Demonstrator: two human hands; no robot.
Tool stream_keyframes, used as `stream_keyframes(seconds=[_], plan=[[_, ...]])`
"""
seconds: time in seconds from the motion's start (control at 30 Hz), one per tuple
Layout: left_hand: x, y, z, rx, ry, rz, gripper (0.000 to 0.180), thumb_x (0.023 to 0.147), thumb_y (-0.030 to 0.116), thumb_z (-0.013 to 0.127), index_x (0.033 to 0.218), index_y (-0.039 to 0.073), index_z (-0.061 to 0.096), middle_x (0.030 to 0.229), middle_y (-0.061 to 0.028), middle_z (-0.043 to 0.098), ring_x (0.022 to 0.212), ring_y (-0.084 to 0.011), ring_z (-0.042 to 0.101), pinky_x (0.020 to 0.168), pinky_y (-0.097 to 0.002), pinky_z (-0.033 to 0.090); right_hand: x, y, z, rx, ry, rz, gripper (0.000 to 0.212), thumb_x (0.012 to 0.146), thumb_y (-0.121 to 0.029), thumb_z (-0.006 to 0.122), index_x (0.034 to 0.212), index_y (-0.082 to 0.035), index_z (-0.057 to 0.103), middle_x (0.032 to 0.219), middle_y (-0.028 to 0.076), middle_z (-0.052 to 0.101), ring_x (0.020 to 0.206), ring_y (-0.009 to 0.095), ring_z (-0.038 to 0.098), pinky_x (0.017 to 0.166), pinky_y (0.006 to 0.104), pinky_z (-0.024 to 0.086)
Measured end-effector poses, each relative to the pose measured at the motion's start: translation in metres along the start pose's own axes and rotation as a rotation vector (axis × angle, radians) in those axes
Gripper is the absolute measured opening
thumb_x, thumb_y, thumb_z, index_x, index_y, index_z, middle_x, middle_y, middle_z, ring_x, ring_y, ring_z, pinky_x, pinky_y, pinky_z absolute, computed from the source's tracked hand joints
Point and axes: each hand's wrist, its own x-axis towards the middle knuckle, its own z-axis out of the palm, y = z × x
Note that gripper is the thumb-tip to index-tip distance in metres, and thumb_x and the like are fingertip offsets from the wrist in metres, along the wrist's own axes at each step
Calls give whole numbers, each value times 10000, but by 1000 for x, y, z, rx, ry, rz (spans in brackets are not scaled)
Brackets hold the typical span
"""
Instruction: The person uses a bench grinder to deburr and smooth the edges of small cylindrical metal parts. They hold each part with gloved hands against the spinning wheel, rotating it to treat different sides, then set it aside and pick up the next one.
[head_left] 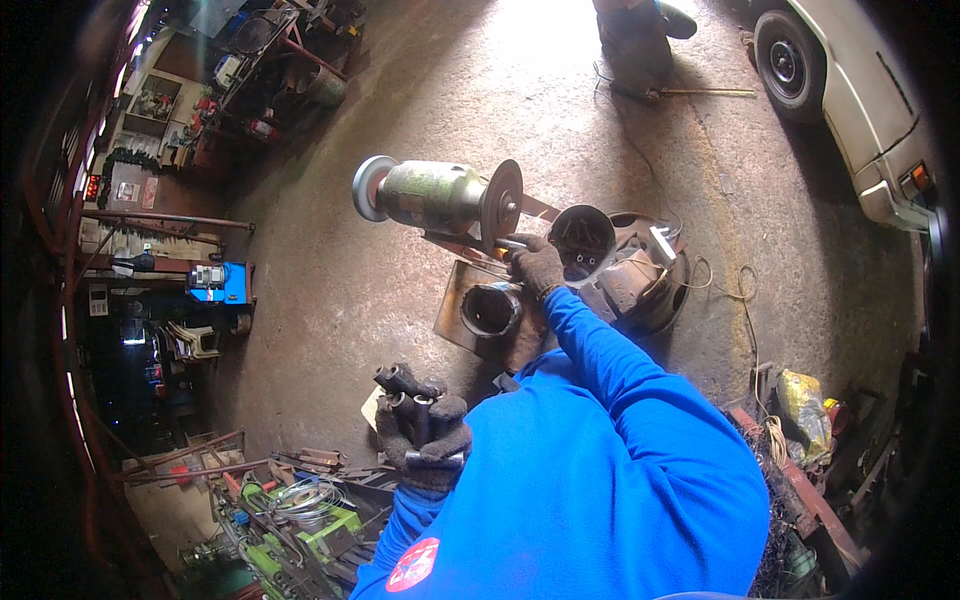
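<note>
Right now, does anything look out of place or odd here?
Two things, perhaps. A loose cord loops untidily over the floor, which could trip someone. And the grinder shows no guard over its brown wheel, though the right hand holds a metal piece close by.

The person has the blue-sleeved right arm reaching out in front, bent a little at the elbow, and at its end the dark-gloved right hand has its fingertips drawn together in a pinch, pointing off toward the left. Over on the other side, the left arm is kept low and close beside the torso, with only a short stretch of it showing, and the left hand, gloved too, is curled into a clasp, fingers bent inward.
</note>
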Motion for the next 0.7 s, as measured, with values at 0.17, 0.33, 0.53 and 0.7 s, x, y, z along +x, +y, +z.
stream_keyframes(seconds=[0.17, 0.33, 0.53, 0.7], plan=[[1, 0, 0, 5, -2, -2, 434, 1103, 403, 651, 1498, 224, 668, 1408, -194, 666, 909, -248, 697, 579, -249, 602, 1, -2, 0, 10, -1, 29, 387, 1001, -51, 644, 1365, -57, 774, 914, 108, 789, 664, 151, 698, 582, 324, 605], [2, -1, 2, 10, -1, -7, 430, 1106, 399, 648, 1502, 232, 668, 1414, -191, 667, 931, -251, 700, 580, -251, 605, -6, -12, 5, -30, -1, 101, 317, 1073, -135, 639, 1352, -51, 764, 921, 112, 790, 619, 139, 671, 532, 318, 575], [5, -1, -2, 6, -9, -30, 426, 1109, 395, 643, 1506, 242, 668, 1421, -187, 667, 959, -254, 704, 582, -254, 609, 4, 2, 1, 33, 11, 86, 324, 1107, -217, 627, 1358, -57, 756, 941, 108, 788, 595, 129, 651, 498, 305, 546], [2, 4, -6, -11, -12, -43, 424, 1112, 391, 640, 1510, 250, 667, 1427, -183, 667, 982, -256, 708, 583, -256, 613, 8, 13, -7, 140, -86, 133, 308, 1112, -200, 612, 1349, -33, 716, 945, 104, 785, 636, 145, 667, 542, 315, 556]])
